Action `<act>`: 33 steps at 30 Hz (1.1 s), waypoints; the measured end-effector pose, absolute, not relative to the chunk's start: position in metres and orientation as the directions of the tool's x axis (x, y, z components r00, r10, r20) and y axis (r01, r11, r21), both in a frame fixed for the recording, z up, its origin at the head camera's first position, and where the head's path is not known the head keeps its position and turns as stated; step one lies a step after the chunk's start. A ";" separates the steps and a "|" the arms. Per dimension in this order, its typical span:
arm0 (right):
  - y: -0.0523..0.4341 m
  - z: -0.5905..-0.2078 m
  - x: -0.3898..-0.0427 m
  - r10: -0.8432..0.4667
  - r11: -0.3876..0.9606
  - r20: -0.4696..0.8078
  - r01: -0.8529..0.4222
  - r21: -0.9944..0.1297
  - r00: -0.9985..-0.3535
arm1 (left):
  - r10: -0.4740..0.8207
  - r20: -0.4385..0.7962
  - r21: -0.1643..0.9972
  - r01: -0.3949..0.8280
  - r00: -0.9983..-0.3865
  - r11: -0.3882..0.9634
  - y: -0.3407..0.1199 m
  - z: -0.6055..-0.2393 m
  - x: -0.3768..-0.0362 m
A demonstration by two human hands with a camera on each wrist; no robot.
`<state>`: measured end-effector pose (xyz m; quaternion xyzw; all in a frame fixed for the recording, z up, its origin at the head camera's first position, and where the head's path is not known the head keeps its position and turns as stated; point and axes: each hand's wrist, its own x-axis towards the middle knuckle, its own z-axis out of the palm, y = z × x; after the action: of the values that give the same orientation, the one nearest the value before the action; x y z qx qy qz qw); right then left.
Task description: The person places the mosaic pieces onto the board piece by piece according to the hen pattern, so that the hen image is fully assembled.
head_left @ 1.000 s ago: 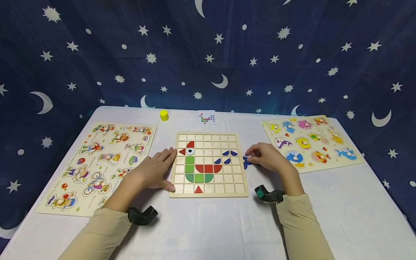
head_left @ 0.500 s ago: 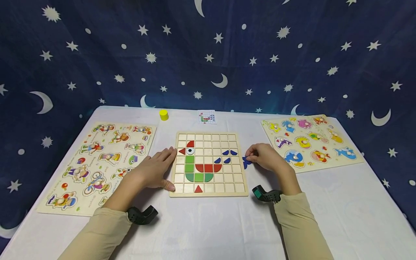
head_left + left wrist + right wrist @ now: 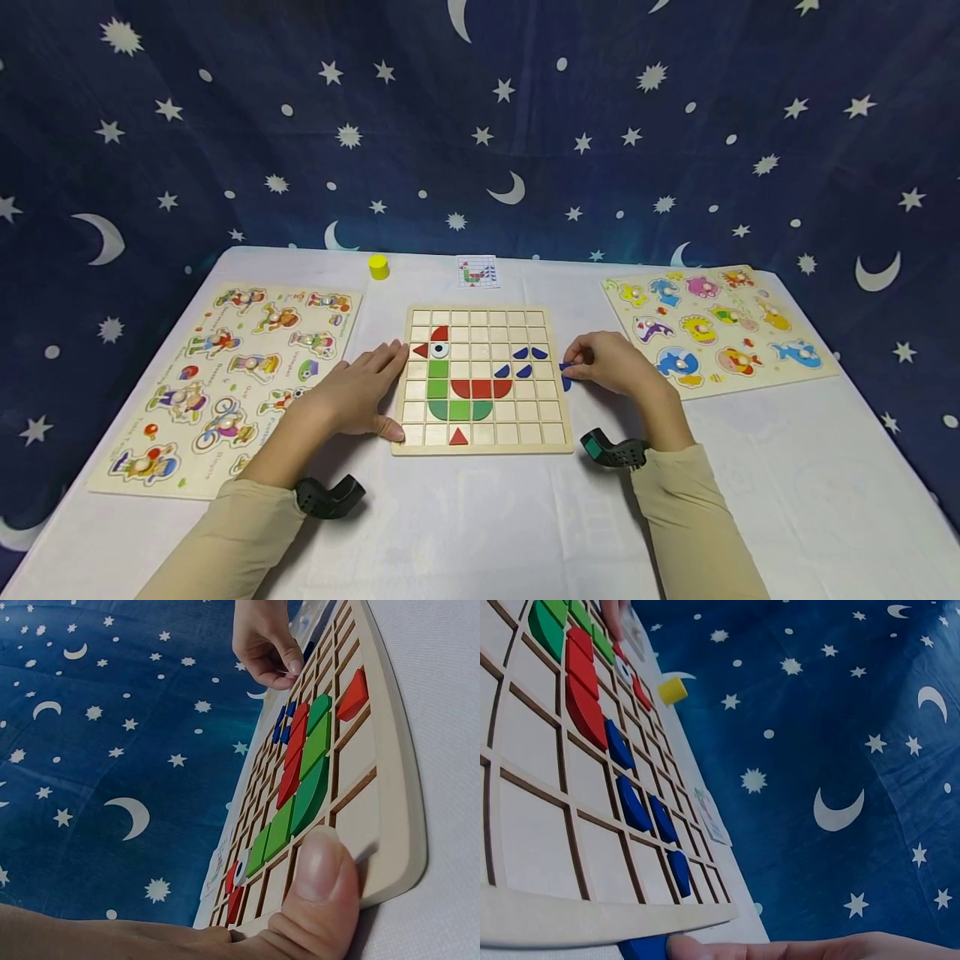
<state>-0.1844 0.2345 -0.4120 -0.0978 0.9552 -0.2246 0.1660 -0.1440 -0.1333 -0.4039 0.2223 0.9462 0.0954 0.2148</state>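
Observation:
In the head view a wooden grid board (image 3: pixel 480 450) lies mid-table, bearing red, green and blue pieces and a white eye tile (image 3: pixel 438 350). My left hand (image 3: pixel 360 390) rests along the board's left edge, fingers extended, its thumb (image 3: pixel 322 874) on the rim near the front corner. Just past the right edge, my right hand (image 3: pixel 611 362) pinches a blue curved piece (image 3: pixel 645 947) between thumb and finger. Part of the blue pieces there is hidden by the fingers. Several blue pieces (image 3: pixel 524 372) sit in cells at the board's right.
Behind the board lie a small pattern card (image 3: pixel 477 272) and a yellow cylinder (image 3: pixel 378 267). A knob puzzle with sports figures (image 3: pixel 247 329) is at the left, one with sea animals (image 3: pixel 727 379) at the right. A starry cloth (image 3: pixel 480 125) hangs behind the table.
My right hand has shifted slightly left toward the board, and less of the blue pieces shows beside its fingers. My left hand and the pieces on the board stay put.

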 end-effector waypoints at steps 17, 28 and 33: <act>0.232 -0.411 -0.182 -0.241 0.884 -0.268 -0.097 -0.458 -0.933 | 0.464 -0.356 0.268 0.387 -0.811 0.882 -0.133 -0.405 -0.144; 0.223 -0.406 -0.181 -0.181 0.935 -0.273 -0.080 -0.344 -0.945 | 0.465 -0.351 0.270 0.388 -0.812 0.881 -0.133 -0.403 -0.142; 0.224 -0.405 -0.181 -0.163 0.944 -0.259 -0.075 -0.320 -0.952 | 0.470 -0.349 0.272 0.392 -0.811 0.879 -0.132 -0.402 -0.142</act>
<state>-0.1808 0.2241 -0.4051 -0.0609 0.9757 -0.1551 0.1422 -0.1419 -0.1323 -0.4022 0.2274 0.9469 0.0939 0.2068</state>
